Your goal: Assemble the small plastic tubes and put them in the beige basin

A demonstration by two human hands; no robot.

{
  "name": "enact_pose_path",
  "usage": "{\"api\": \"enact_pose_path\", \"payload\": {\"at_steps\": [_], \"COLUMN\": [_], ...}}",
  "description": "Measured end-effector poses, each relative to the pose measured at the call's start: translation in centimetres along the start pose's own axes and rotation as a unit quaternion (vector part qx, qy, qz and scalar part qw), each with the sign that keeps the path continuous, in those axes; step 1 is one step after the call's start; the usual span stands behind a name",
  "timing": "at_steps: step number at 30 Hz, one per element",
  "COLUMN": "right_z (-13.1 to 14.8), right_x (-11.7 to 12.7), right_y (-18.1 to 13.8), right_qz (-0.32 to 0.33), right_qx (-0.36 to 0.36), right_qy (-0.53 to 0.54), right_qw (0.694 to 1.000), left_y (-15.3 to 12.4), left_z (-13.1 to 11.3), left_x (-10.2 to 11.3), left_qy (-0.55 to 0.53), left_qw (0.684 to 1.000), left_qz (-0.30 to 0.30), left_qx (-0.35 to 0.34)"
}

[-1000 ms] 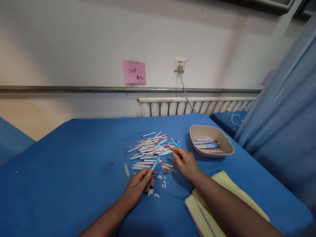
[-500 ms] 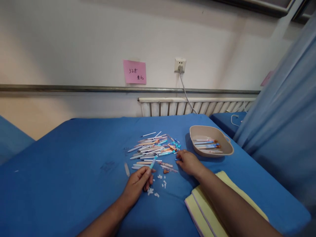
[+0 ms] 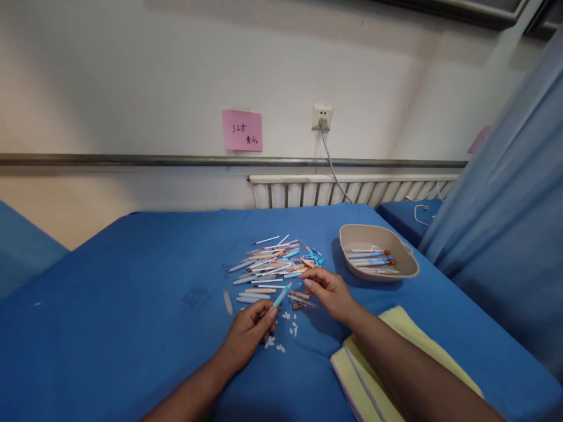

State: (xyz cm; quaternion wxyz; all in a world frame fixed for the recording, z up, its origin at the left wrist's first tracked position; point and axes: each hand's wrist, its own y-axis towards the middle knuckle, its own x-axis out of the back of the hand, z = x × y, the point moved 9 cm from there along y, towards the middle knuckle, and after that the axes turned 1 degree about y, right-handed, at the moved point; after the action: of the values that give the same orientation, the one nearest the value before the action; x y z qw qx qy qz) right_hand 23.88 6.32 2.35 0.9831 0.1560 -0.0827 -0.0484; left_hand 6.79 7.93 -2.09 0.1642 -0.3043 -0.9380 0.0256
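My left hand [image 3: 251, 329] is closed around a light blue pen [image 3: 281, 296], its upper end pointing up and to the right. Just right of that end, my right hand [image 3: 329, 293] pinches a small blue pen part [image 3: 301, 283] between thumb and fingertips; its exact kind is too small to tell. A gap separates the part from the pen. Behind both hands lies a heap of pen barrels, white refills and coloured pen parts [image 3: 268, 264]. Several small white pieces [image 3: 281, 348] are scattered on the blue sheet near my left hand.
A beige basin [image 3: 407, 271] with several assembled-looking pens stands right of the heap. A folded yellow towel [image 3: 352, 375] lies under my right forearm. The blue-covered table [image 3: 132, 281] meets a wall with a radiator [image 3: 303, 193]. A blue curtain [image 3: 505, 234] hangs at right.
My right hand has moved left from the heap's right edge toward the pen, bringing the small blue part along. My left hand has shifted slightly right and tilted the pen further right.
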Motion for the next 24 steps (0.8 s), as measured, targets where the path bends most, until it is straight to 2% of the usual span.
{"api": "enact_pose_path", "payload": {"at_steps": [6, 14, 24], "right_z": [2.0, 2.4, 3.7], "right_x": [0.0, 0.3, -0.1], "right_y": [-0.4, -0.4, -0.6], "right_qz": [-0.008, -0.029, 0.005], "right_qx": [0.060, 0.082, 0.127], "right_qy": [-0.074, -0.071, -0.110], "right_qw": [0.995, 0.994, 0.986], "left_y": [-0.3, -0.3, -0.4], "left_z": [-1.0, -1.1, -1.4], "left_x": [-0.2, -0.2, -0.3], "left_qy": [0.048, 0.056, 0.057], "left_qw": [0.998, 0.998, 0.997], "left_qz": [0.010, 0.009, 0.014], "left_qx": [-0.036, -0.041, -0.043]}}
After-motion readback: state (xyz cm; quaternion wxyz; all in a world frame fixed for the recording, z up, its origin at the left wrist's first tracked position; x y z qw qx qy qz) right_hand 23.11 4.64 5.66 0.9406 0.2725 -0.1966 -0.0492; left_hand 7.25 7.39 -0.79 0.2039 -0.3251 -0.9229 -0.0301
